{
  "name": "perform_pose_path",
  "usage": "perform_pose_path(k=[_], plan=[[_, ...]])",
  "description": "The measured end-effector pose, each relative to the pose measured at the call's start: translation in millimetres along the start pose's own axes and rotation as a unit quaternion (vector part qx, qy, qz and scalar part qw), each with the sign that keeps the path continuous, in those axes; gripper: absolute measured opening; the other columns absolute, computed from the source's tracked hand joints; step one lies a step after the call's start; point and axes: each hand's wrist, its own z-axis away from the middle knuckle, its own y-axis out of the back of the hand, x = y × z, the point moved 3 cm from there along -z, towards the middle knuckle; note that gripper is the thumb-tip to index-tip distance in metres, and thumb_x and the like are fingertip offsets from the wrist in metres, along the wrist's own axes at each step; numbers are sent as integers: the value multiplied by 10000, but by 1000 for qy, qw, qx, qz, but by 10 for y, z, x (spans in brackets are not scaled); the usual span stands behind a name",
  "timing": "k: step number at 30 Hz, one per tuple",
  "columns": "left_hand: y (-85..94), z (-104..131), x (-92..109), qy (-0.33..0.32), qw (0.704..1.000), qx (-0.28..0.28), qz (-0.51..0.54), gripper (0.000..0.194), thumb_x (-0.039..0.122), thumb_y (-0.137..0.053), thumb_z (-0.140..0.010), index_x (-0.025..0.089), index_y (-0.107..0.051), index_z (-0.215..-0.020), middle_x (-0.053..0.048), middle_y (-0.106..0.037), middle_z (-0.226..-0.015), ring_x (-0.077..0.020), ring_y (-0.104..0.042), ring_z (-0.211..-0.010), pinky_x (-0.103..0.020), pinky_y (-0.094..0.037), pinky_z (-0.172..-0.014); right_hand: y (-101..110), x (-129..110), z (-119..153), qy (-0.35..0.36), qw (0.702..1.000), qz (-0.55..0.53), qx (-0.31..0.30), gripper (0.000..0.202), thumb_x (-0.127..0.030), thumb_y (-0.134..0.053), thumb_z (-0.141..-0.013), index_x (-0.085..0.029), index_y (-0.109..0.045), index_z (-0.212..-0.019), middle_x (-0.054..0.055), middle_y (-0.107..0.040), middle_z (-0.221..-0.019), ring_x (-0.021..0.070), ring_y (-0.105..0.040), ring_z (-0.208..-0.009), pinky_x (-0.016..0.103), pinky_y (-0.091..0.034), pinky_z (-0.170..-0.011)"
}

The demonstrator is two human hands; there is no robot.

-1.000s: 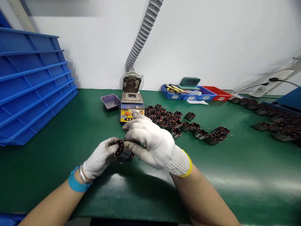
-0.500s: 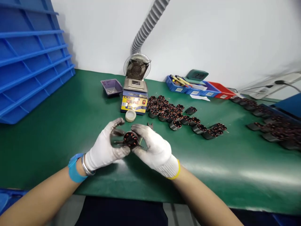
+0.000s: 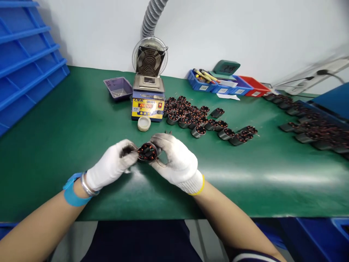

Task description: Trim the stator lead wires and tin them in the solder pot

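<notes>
A motor stator (image 3: 148, 151), a dark metal ring with copper windings, is held above the green table with its open face toward me. My right hand (image 3: 174, 160), in a white glove with grey-stained fingertips, grips it from the right between thumb and fingers. At the stator's left edge, my gloved left hand (image 3: 116, 160) is closed in a pinch on what looks like a thin wire; its fingertips partly hide it. Just beyond the hands stand a small round whitish tub (image 3: 144, 124) and a dark tool tip (image 3: 168, 132), mostly covered by my right hand.
Behind the tub is a solder pot (image 3: 148, 105) with lit digits, under a fan and grey hose (image 3: 154, 16). A purple tray (image 3: 118, 89) sits left of it. Several stators (image 3: 198, 131) stand to the right. Blue bins (image 3: 201, 83), a red bin (image 3: 255, 87) and a clock (image 3: 227, 67) line the wall.
My left hand has gone from spread fingers around the stator to a pinch at its left edge. The right hand keeps its grip. The view has tilted slightly, shifting everything up and left.
</notes>
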Motion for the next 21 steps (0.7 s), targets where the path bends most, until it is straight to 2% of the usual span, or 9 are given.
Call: perform_pose_path(k=[2,4,6,8,10,11,15,18,21], plan=[[-72,29,14,47,998,-43,7,291,428,-671,-792,185,-604,-647,2,-561,-585,-123,-487,-523,-242,-411,-502,-14,-8,2,-3,1000,-5,-9,438,-203,-631,-820,-181,-534,-1247,138,-677,-1180,249,-643,-1142,415,-551,-963],[-44,68,79,75,995,-30,64,305,423,-697,-780,186,-580,-627,22,-518,-521,-99,-437,-438,-226,-354,-422,-2,3,-7,-27,1000,1,-5,417,-221,-638,-816,-180,-550,-1221,137,-681,-1164,254,-652,-1117,416,-555,-945],[66,83,141,63,986,46,149,295,432,-737,-749,193,-588,-664,28,-530,-519,-96,-437,-407,-212,-312,-372,23,24,-21,-49,999,8,11,380,-263,-649,-811,-172,-573,-1172,130,-692,-1120,258,-665,-1075,420,-556,-928],[195,58,128,20,963,156,217,292,439,-753,-737,201,-590,-693,25,-560,-557,-108,-487,-440,-205,-333,-374,37,53,-34,-63,998,10,23,365,-284,-661,-784,-170,-591,-1124,121,-696,-1101,267,-662,-1077,439,-541,-958],[263,-17,1,-1,944,234,231,292,459,-732,-757,198,-603,-730,16,-595,-618,-118,-542,-499,-213,-394,-416,21,119,-42,-106,994,6,21,396,-296,-686,-732,-182,-597,-1101,123,-676,-1183,279,-641,-1138,442,-527,-986],[267,-75,-97,7,943,252,217,298,474,-712,-771,192,-616,-765,8,-616,-656,-121,-562,-523,-222,-425,-446,2,176,-45,-149,989,9,15,427,-301,-693,-712,-193,-595,-1113,119,-662,-1228,283,-637,-1156,441,-531,-980],[193,-371,-513,61,967,220,113,411,533,-677,-760,155,-642,-917,-55,-690,-848,-150,-613,-640,-271,-498,-581,-129,473,-69,-350,933,77,-44,515,-336,-703,-691,-237,-580,-1182,73,-693,-1158,287,-685,-1033,436,-566,-883],[166,-547,-677,64,979,183,59,458,546,-679,-721,144,-653,-937,-84,-705,-893,-188,-624,-743,-310,-510,-689,-260,642,-166,-375,914,122,-93,522,-343,-689,-710,-236,-576,-1209,73,-691,-1147,297,-687,-1007,436,-561,-882],[172,-621,-711,46,985,163,26,452,540,-648,-740,144,-668,-956,-92,-715,-893,-208,-625,-785,-337,-502,-755,-379,720,-265,-365,907,161,-134,506,-363,-649,-761,-233,-567,-1243,88,-675,-1189,312,-684,-1011,444,-559,-873]])
